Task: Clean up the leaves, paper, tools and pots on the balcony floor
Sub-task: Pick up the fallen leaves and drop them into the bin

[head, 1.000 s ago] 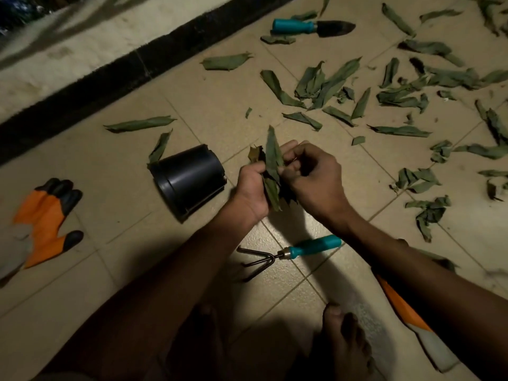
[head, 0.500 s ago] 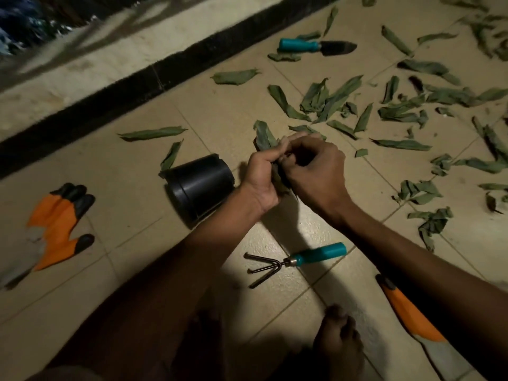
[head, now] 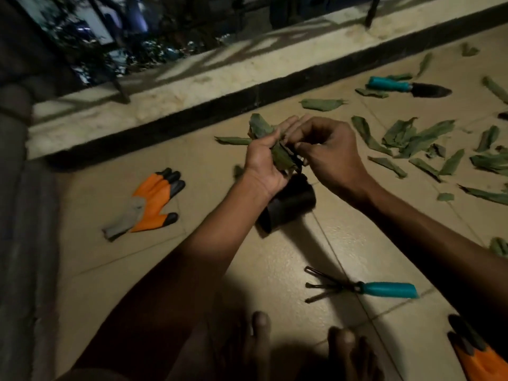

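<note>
Held in the left hand: a bunch of leaves, fingers curled round it, long axis running from upper left to lower right across the palm, broad end sticking up past the fingers. Meeting it from the right, the right hand, fingertips curled in at the lower end of the bunch; pinching or only touching, cannot tell. Just below both hands, on its side on the floor tiles: a black pot. Left of that, an orange glove. Nearer, a hand rake with teal handle pointing right. Far right, loose leaves and a trowel.
</note>
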